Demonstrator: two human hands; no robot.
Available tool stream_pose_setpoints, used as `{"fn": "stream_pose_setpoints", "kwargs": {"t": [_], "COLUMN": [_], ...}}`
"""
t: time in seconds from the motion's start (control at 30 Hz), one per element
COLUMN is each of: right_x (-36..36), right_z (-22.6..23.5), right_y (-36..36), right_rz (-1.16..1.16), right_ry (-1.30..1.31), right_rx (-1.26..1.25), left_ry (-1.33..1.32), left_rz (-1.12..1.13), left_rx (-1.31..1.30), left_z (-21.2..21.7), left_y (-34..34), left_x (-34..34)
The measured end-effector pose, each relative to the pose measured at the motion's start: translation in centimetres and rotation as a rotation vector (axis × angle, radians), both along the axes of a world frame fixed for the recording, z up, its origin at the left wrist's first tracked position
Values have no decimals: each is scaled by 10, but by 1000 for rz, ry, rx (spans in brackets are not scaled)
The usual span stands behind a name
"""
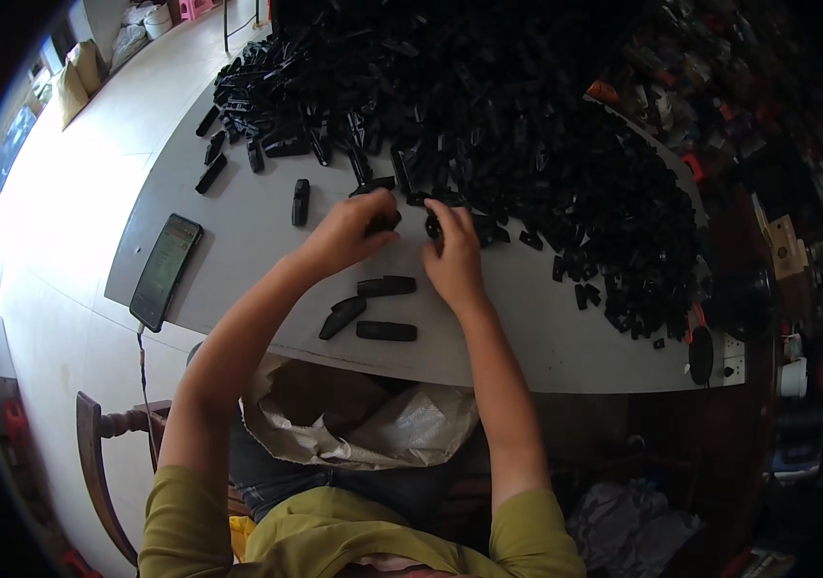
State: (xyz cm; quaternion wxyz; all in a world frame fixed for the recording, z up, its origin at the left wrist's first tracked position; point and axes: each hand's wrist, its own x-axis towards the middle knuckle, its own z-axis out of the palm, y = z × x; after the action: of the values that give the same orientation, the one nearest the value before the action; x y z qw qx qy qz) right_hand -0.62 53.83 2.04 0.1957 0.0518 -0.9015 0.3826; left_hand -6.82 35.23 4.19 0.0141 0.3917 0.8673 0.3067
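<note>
My left hand (352, 231) is over the middle of the grey table, fingers curled round a black plastic piece (382, 223) that they mostly cover. Close by on the right, my right hand (457, 252) pinches a small black part (432, 227) between thumb and fingers; its exact shape is hidden. The two hands are a short gap apart. Between my forearms lie three long black plastic pieces (387, 331) with rounded ends. Another such piece (300, 202) stands apart, left of my left hand. Just beyond my fingers the big pile of black plastic parts (450, 116) begins.
Smaller black parts (623, 270) heap along the table's (238, 250) right side. A phone (167, 273) with a cable lies at the left edge. An open woven sack (421, 424) rests on my lap below the front edge. A wooden chair (93, 453) stands at lower left.
</note>
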Motion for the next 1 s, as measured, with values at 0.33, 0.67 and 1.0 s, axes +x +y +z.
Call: {"fn": "stream_pose_setpoints", "kwargs": {"t": [0.33,0.67,1.0], "right_x": [4,5,3], "right_z": [-6,-13,-5], "right_y": [3,2,-5], "right_rz": [129,9,143], "right_ry": [-198,-9,-49], "right_rx": [-465,44,-241], "left_ry": [-156,-78,179], "left_rz": [173,88,167], "left_rx": [343,231,14], "left_z": [-16,-18,-4], "left_y": [-27,-42,-35], "left_x": [14,18,36]}}
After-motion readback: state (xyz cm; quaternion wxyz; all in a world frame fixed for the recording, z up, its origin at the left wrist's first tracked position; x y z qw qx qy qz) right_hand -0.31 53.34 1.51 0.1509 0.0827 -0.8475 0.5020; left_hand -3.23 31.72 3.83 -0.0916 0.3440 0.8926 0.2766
